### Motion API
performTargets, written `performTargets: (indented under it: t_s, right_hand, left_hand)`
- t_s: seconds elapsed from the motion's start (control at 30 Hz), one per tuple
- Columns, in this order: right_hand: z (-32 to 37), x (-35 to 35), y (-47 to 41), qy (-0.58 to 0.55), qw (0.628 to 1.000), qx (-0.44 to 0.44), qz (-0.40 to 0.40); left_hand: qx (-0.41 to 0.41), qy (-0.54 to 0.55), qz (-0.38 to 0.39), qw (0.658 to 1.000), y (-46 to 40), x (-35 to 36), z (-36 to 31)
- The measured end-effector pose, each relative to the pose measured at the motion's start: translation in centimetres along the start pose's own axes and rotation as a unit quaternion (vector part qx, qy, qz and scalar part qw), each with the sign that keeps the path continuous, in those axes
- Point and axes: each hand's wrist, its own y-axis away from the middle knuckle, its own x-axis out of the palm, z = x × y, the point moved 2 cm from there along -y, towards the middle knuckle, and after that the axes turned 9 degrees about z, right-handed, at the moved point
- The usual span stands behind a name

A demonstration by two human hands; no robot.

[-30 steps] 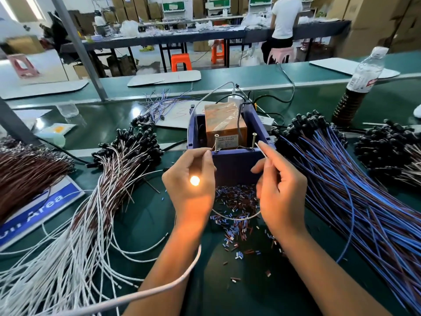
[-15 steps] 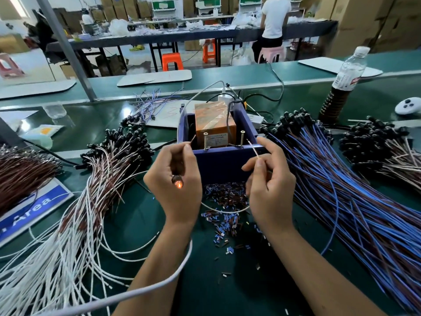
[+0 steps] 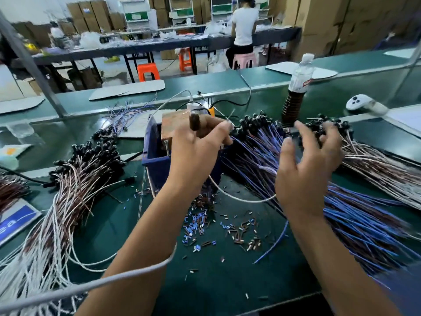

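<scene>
Your left hand [image 3: 200,147] is clamped round a small dark lamp [image 3: 194,122], held up at the centre of the frame just in front of the blue box [image 3: 157,166]. Its white lead [image 3: 239,199] loops down and right towards the heel of your right hand [image 3: 307,163]. That hand is spread wide, fingers apart, over the blue-wired bundle [image 3: 257,153] right of centre. I judge this lamp done at the box and due for a pile, with the right hand going for the next piece. Pick one black head cleanly, without dragging its neighbours. Blur smears the right fingers, so I cannot tell whether they touch a wire or pinch the lead's end, and your left hand covers most of the box's pins
</scene>
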Motion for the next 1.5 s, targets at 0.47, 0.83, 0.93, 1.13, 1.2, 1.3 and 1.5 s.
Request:
performTargets:
  t_s: [0.47, 0.83, 0.93, 1.13, 1.2, 1.3, 1.5]
  right_hand:
    - [-2.3, -13.0, -6.1, -0.110, 0.992, -0.013, 0.064]
    - [-13.2, -21.3, -9.1, 0.251, 0.961, 0.107, 0.047]
    - [-15.7, -21.5, -8.8, 0.277, 0.950, 0.146, 0.009]
    - [-18.4, -19.5, -8.3, 0.323, 0.919, 0.222, 0.047]
    - [-17.8, -19.0, -8.4, 0.328, 0.917, 0.225, 0.022]
    - [-15.9, -17.1, -9.1, 0.315, 0.930, 0.175, 0.065]
    - [-14.3, -11.7, -9.4, 0.345, 0.882, 0.141, 0.290]
  left_hand:
    - [-0.147, 0.359, 0.254, 0.886, -7.2, 19.8, -10.3]
    - [-0.316, 0.258, 0.213, 0.888, -9.9, 24.0, -2.8]
    - [-0.357, 0.260, 0.213, 0.872, -9.6, 26.1, -0.7]
    - [-0.384, 0.211, 0.285, 0.853, -9.2, 28.0, 1.4]
    - [-0.385, 0.181, 0.313, 0.849, -9.2, 28.0, 2.0]
    - [-0.386, 0.145, 0.355, 0.839, -8.9, 27.6, 2.6]
    - [-0.345, 0.119, 0.350, 0.863, -8.0, 27.4, 1.9]
